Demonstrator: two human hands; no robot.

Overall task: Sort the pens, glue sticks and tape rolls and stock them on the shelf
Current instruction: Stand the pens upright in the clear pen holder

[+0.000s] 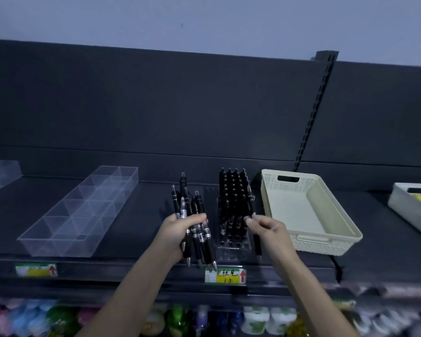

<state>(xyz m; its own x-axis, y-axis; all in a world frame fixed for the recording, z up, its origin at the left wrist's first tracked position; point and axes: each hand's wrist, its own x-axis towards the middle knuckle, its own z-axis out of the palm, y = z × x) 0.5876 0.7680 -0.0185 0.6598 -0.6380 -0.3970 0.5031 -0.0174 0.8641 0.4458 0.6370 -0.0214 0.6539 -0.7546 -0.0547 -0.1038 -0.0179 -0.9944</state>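
item: stocking of pens, top shelf (141, 227).

step in hand: the pen part of the sort, judged well along. a clear pen stand (232, 249) at the shelf front carries rows of upright black pens (232, 188) in its rear holes. the front holes look unfilled.

left hand (180, 231): clenched round a bundle of black retractable pens (199, 205), tips down, just left of the stand.

right hand (269, 231): thumb and fingers pinch a single black pen (251, 203), tip down, at the stand's right side. whether it touches the stand cannot be told.

next move, as judged: bring the single pen over a free hole, hold it upright and lower it tip first. then draw another from the bundle. the holes are close set, so the tip needs care to avoid knocking its neighbours.

other stock: no glue sticks or tape rolls can be made out.

fixtures: clear divided tray (66, 239) to the left, compartments apparently bare. cream perforated basket (326, 244) to the right of the stand, nothing visible inside. a second pale basket (404, 205) at the far right edge holds something yellow.

writing: price tag (225, 275) on the shelf lip below the stand, handwritten, seems to read "中性笔" over "1 5", with a red upward arrow. the left tag (35, 269) has the same arrow, text too blurred. pen barrels bear small print, unreadable. no brand legible.
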